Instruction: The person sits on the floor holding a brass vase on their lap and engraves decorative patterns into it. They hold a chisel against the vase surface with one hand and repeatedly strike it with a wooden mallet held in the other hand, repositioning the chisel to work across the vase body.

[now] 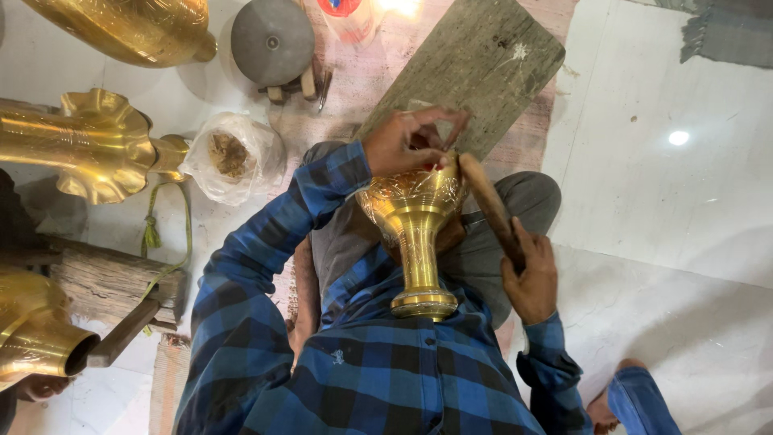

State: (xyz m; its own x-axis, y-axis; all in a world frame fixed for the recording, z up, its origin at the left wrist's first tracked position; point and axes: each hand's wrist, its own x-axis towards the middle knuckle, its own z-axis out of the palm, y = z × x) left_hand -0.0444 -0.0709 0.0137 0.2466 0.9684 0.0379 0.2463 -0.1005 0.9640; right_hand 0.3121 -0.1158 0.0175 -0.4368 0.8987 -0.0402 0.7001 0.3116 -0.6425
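Your left hand point(403, 141) pinches a small tool at the brass vase point(415, 234) rim; your right hand point(531, 278) grips a wooden mallet point(491, 209).

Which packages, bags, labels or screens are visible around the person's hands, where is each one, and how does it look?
Clear plastic bag: on the floor left of the left hand, crumpled, holding brownish material.
Clear container with a red and blue label: at the top edge, above the wooden board, partly cut off.
No screens or signs are in view.
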